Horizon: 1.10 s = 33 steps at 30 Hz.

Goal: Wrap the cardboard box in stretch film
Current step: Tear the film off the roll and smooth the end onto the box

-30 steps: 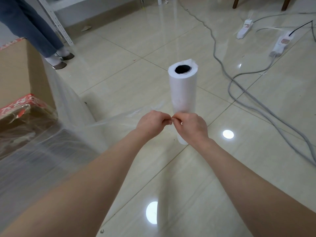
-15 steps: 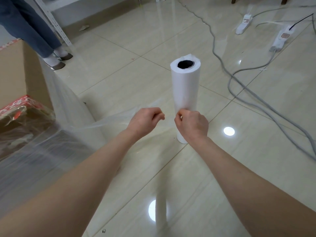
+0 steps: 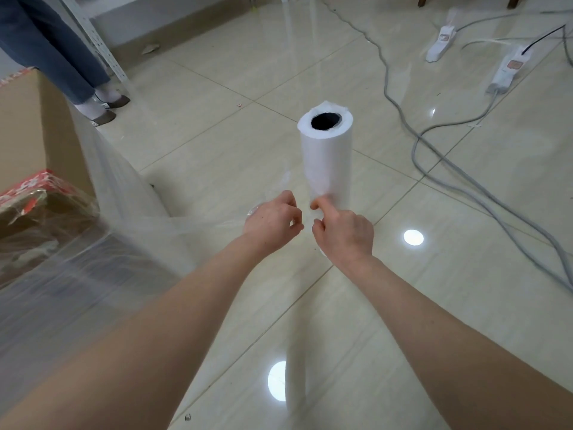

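Observation:
The white stretch film roll point(image 3: 327, 159) stands upright on the tiled floor in the middle of the head view. At the left is the cardboard box point(image 3: 28, 135), its near side covered in clear film. A loose sheet of stretch film point(image 3: 173, 225) runs from the box to my left hand point(image 3: 271, 223), whose curled fingers hold its bunched end. My right hand point(image 3: 342, 232) is just right of it, in front of the roll's lower part. Its forefinger touches the roll and its thumb is apart from it. A small gap separates the two hands.
A person's legs and shoes point(image 3: 102, 103) stand behind the box beside a white metal rack post point(image 3: 93, 38). Grey cables point(image 3: 434, 141) and two white power strips point(image 3: 508, 69) lie across the floor to the right. The glossy tiles show bright light reflections.
My hands, pinched together on the film in front of the roll one second ago, have come apart. The right thumb and forefinger have opened. The roll stays upright.

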Motion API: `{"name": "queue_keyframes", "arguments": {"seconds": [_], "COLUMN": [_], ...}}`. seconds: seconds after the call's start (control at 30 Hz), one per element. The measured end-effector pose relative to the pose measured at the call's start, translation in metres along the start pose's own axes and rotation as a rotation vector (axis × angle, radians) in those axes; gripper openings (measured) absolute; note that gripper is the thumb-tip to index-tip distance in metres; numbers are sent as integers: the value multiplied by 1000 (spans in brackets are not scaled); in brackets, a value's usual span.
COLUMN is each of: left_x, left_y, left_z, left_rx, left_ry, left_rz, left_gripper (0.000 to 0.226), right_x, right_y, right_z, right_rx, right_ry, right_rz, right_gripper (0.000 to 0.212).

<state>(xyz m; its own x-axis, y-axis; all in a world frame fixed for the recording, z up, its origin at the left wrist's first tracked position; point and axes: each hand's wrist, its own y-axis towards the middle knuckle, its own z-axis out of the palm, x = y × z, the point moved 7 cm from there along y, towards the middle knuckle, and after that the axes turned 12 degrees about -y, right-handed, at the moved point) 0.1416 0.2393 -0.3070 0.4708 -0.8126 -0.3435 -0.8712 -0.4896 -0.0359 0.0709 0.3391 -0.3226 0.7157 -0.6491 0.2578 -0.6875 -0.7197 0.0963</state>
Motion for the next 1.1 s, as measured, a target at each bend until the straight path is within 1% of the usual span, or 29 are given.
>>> {"name": "queue_keyframes", "arguments": {"seconds": [0.07,0.1,0.17,0.23,0.3,0.33,0.37,0.43,0.47,0.6,0.7,0.8,0.9,1.0,1.07,1.1], "left_x": [-1,-2,-1,4,5,3,1,-2,-4,-6,-2,3,16,35,49,55], "left_y": [-1,-1,0,0,1,1,1,2,3,8,7,4,2,2,1,1], "left_z": [1,2,3,6,12,15,18,21,21,16,14,10,8,-1,-10,-10], "left_rx": [4,10,25,45,64,82,96,109,91,9,-22,-56,-103,-172,-224,-209], "left_ry": [4,12,-14,-123,-192,-181,-158,-109,-84,-5,-13,-39,-143,-248,-275,-277], "left_rz": [43,56,29,-60,-100,-99,-92,-84,-84,-81,-70,-40,-112,-239,-299,-312], "left_gripper": [18,18,17,11,5,3,8,26,31,27,28,24,19,16,17,17], "right_x": [6,6,1,-2,-2,-2,-2,-2,-2,-1,-2,-3,-3,-4,-8,-9], "right_y": [0,0,2,3,4,4,3,3,3,4,4,6,5,2,1,1], "right_z": [9,13,17,14,11,10,9,9,10,8,10,10,10,9,8,8], "right_rx": [76,124,168,144,117,111,109,110,109,84,69,64,63,65,62,57], "right_ry": [-10,-18,-25,-22,-29,-27,-22,-12,-12,-26,-36,-41,-53,-39,-41,-51], "right_rz": [-68,-70,-29,4,3,3,4,2,-1,-4,3,31,46,67,77,74], "right_gripper": [45,45,34,26,24,24,24,25,26,30,31,32,31,29,27,27]}}
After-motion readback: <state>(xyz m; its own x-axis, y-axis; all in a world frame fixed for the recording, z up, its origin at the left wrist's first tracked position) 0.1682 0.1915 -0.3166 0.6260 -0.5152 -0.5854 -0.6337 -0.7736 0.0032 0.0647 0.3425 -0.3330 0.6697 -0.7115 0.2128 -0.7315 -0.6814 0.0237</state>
